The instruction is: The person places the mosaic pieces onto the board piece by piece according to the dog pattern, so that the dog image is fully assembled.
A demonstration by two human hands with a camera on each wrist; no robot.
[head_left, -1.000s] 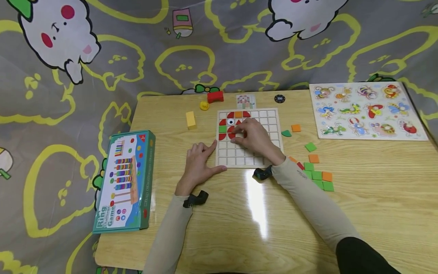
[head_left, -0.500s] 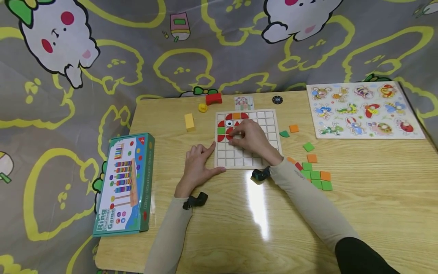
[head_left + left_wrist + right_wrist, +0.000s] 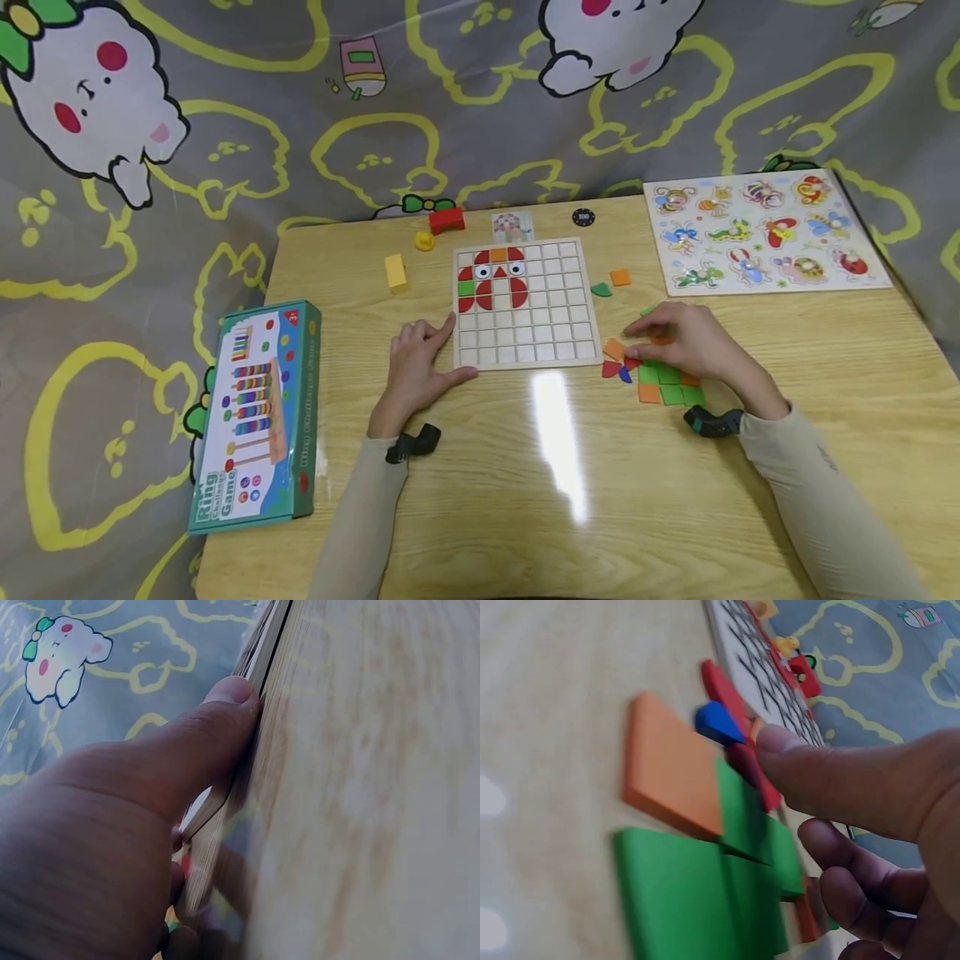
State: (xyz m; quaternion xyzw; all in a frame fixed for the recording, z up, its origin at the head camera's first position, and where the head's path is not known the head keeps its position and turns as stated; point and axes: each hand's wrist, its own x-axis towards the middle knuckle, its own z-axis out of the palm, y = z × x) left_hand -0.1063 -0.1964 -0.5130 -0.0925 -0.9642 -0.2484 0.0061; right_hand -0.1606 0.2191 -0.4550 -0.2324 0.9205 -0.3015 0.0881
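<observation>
A wooden grid board (image 3: 517, 342) lies flat, its upper left cells filled with red curved pieces, white eye tiles (image 3: 482, 272), a green square (image 3: 467, 287) and an orange square. My left hand (image 3: 411, 367) rests at the board's lower left corner, thumb (image 3: 229, 694) against its front edge. Over the loose tiles to the right hovers my right hand (image 3: 686, 337), thumb and fingers apart. In the right wrist view its thumb tip overlaps a dark red piece (image 3: 748, 766), beside a blue piece (image 3: 718, 722), an orange square (image 3: 671, 765) and green squares (image 3: 679, 892).
A pattern card (image 3: 512, 227) and a black chip (image 3: 583, 217) lie behind the board. An insect puzzle (image 3: 738, 287) is at the back right, a ring game box (image 3: 255, 417) at the left. Yellow block (image 3: 395, 273), yellow figure (image 3: 424, 241) and red block (image 3: 447, 220) stand back left.
My right hand has left the board and moved right to the loose tiles, uncovering the second eye tile and red pieces. My left hand stays at the board's corner. The head view has shifted.
</observation>
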